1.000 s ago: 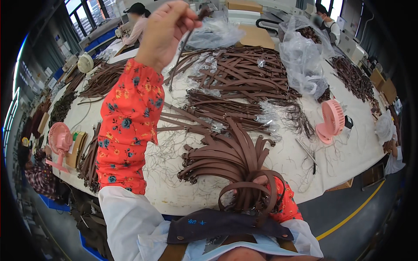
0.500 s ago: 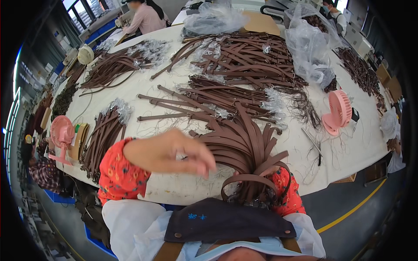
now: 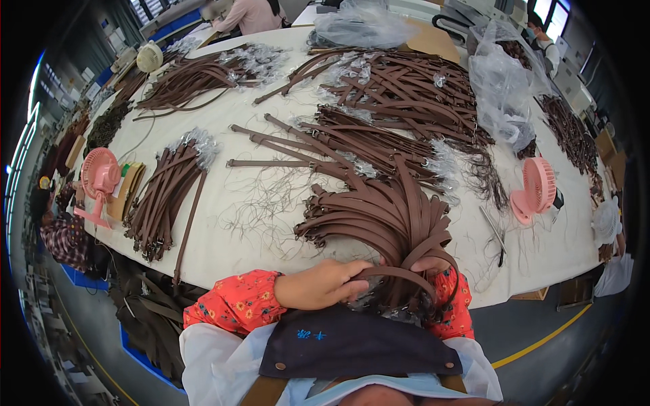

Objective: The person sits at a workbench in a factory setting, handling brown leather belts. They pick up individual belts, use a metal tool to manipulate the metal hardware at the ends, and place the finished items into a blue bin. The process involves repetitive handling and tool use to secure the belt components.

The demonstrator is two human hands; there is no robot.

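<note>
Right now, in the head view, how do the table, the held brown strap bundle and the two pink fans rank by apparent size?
1. Table
2. Held brown strap bundle
3. Left pink fan and right pink fan: too alike to rank.

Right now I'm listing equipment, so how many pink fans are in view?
2: one pink fan at the left edge of the table, the other pink fan toward its right side. More may be hidden behind things.

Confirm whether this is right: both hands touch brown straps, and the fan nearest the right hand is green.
Not green: in the head view, the fan nearest the right hand is pink. That hand and the left hand do touch brown straps.
</note>
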